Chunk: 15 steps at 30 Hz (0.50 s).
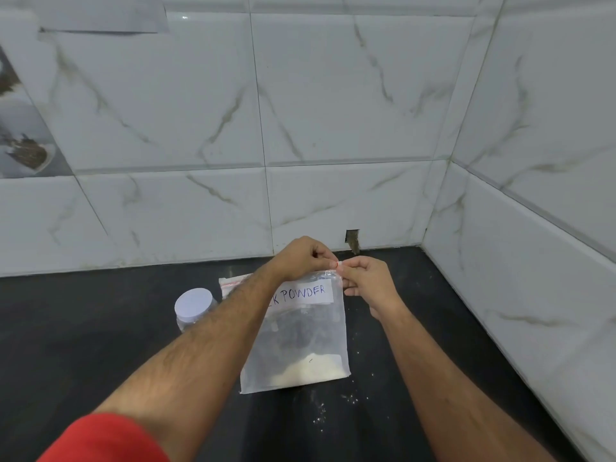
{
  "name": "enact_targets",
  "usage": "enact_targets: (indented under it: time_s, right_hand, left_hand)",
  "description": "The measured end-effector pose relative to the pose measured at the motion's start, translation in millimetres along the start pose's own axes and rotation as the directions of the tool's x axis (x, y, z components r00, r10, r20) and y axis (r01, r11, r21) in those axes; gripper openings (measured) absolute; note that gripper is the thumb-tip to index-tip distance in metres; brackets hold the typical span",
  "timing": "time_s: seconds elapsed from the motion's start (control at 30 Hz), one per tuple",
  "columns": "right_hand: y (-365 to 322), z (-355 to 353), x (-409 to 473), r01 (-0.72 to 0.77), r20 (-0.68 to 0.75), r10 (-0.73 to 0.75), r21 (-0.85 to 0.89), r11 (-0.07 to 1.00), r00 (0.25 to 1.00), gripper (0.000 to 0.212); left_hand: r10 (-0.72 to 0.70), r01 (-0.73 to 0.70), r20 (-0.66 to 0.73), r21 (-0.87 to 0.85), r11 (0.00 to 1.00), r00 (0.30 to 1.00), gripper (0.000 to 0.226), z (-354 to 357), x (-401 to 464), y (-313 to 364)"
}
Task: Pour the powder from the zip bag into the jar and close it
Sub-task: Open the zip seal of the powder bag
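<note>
Both hands meet at the top right corner of the zip bag (300, 331), each grip narrow and closed on the bag's upper edge: the left hand (301, 256) pinches the red zip strip with curled fingers from the left, and the right hand (366, 283) pinches the same corner from the right, fingertips (340, 265) nearly touching those of the other hand. The bag is clear plastic and hangs down toward the near side from this grip, its lower edge resting on the dark tabletop (100, 328). A white label (305, 291) near the top reads "POWDER" in handwriting, with earlier letters hidden behind the left forearm. A small heap of pale powder (310, 370) sits in the bag's near right corner. To the left of the bag, just beside the left forearm, stands the jar (195, 308), clear with a white lid on top. Scattered pale specks (333, 408) lie on the tabletop near the bag's lower edge. White marble-patterned wall tiles (333, 111) rise at the far side and along the right, meeting in a corner. A red sleeve (103, 441) shows at the near left edge.
</note>
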State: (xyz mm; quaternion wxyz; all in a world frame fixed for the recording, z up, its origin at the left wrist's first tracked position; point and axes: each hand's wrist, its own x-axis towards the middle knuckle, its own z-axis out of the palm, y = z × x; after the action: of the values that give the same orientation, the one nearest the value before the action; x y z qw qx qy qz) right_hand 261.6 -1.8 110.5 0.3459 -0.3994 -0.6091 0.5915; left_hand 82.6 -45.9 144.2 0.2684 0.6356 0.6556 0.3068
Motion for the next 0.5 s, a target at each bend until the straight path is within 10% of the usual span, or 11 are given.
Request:
enact_targets:
  time_s: [0.5]
  right_hand:
    - [-5, 15, 3, 0.023, -0.126, -0.038, -0.120, 0.992, 0.991, 0.017]
  left_hand:
    - [0.010, -0.010, -0.001, 0.087, 0.996, 1.000, 0.011, 4, 2, 0]
